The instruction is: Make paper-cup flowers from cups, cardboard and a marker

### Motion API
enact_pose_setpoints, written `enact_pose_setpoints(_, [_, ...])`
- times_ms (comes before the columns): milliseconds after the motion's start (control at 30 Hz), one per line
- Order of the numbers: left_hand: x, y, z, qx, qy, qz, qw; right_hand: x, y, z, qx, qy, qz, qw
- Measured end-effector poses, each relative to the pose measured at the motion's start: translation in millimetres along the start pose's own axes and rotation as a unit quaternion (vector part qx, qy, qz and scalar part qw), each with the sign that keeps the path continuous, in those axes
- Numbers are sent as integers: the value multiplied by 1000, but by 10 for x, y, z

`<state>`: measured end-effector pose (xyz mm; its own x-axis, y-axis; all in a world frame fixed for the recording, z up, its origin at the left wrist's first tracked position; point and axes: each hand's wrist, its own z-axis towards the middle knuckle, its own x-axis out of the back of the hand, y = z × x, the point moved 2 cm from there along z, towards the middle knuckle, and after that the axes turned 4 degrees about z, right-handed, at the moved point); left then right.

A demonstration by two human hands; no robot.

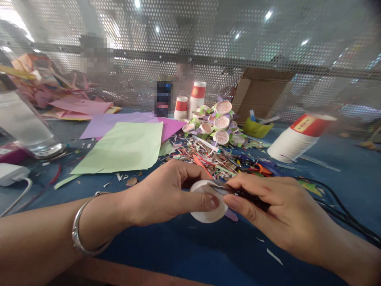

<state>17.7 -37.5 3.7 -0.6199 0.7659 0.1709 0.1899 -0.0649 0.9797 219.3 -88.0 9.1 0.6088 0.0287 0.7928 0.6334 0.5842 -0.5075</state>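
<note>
My left hand (169,192) pinches a white paper disc (208,215), which looks like the bottom of a paper cup, with the thumb lying across its face. Between the thumb and fingers of my right hand (276,210) is a dark-handled cutting tool (250,196). Its metal blade touches the disc's upper right edge; I cannot tell whether it is a knife or scissors. A bit of purple paper (231,215) shows just below the disc. Beyond my hands is a heap of paper scraps (208,157), backed by finished paper-cup turtles (222,122) with patterned round faces.
Green paper (119,149) overlaps purple sheets (119,121) at left. A glass of water (32,127) and a white charger (13,174) stand far left. Stacked paper cups (300,137) lean at right, near black cables (342,210). Behind are a yellow-green container (258,128) and cardboard (260,93).
</note>
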Motion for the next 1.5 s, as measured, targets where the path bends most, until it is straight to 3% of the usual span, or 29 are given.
enact_pose_setpoints(433, [52, 5, -13, -18, 13, 53, 998, 10, -32, 36, -13, -14, -4, 1000])
enact_pose_setpoints(667, [74, 38, -27, 50, -49, -80, 994, 10, -20, 34, -68, -64, 70, 993])
enact_pose_setpoints(1067, [2, 16, -3, 109, -65, -192, 973, 31, 36, 59, -75, -76, 96, 990])
enact_pose_setpoints(1500, [7, 11, -6, 59, -6, -149, 987, 53, 109, 70, -93, -64, 64, 992])
